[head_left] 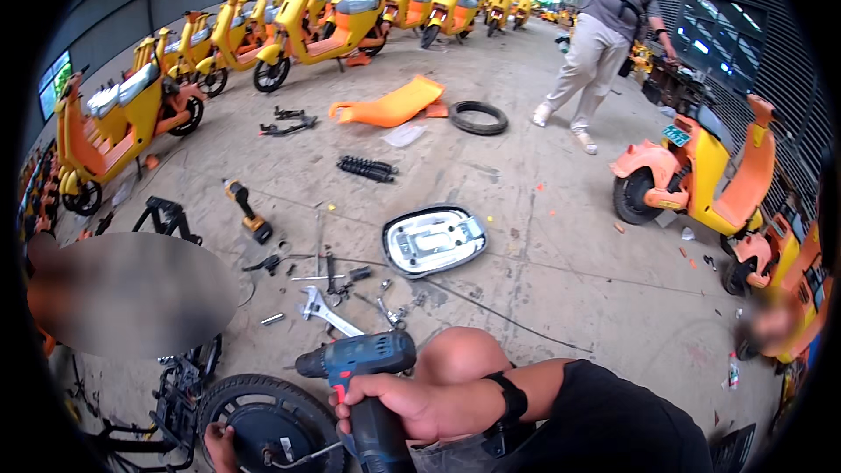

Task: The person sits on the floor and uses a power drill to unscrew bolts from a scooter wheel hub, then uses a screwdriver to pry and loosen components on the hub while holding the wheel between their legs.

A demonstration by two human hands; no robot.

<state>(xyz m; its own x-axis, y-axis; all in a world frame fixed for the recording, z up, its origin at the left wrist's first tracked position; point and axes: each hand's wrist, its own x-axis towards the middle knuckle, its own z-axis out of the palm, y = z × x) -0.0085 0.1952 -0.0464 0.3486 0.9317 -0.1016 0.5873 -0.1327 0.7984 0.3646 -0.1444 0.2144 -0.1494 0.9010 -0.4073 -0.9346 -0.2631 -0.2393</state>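
Note:
My right hand [399, 407] is wrapped round the grip of a blue and black cordless drill [355, 355]. Its chuck points left, above a black hub-motor wheel [272, 420] with a tyre. My left hand [220, 447], only partly in view at the lower edge, lies against the wheel's left side with its fingers bunched together. What these fingers hold, if anything, is hidden. Left of the wheel is a black scooter frame [180, 394]. Just beyond the drill an adjustable wrench [328, 311] lies on the concrete among small metal parts [401, 305].
A yellow drill [248, 212], a light-lined oval shell [434, 241], black shock absorbers [368, 168], an orange panel [390, 105] and a loose tyre [478, 117] lie ahead. Yellow scooters [337, 31] line the back; another [701, 171] is right. A person [604, 26] stands far right.

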